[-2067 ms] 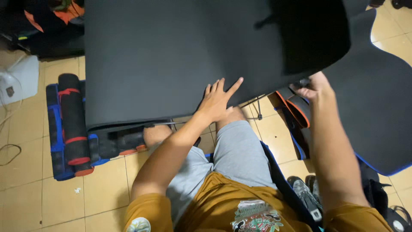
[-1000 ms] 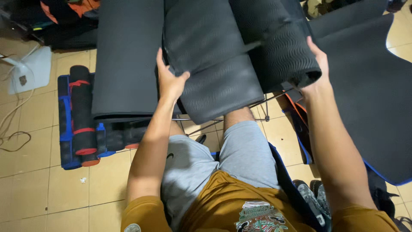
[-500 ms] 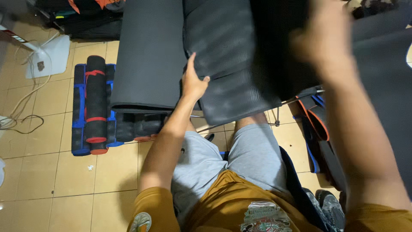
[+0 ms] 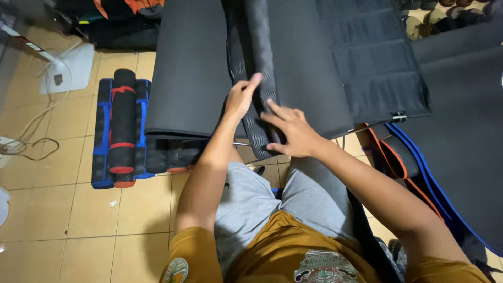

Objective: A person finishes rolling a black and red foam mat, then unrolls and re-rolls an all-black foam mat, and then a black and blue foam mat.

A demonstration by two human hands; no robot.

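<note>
Dark grey foam mat point(image 4: 309, 68) spread flat, ribbed underside shown at folded strip. Narrow ribbed fold point(image 4: 260, 57) run lengthwise down mat, left of centre, near end overhanging grey shorts point(image 4: 314, 194). Fold touched by left hand point(image 4: 240, 98) and right hand point(image 4: 293, 131).

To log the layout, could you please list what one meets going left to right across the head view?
White stand base → rolled mats on the floor → flat black mat → left hand → right hand → ribbed black panel.

Dark foam mat point(image 4: 188, 73) and ribbed roll point(image 4: 262, 57) cut off at top edge. Shoes point(image 4: 445, 15) top right partly cropped, blurred. Left corner blurred.
</note>
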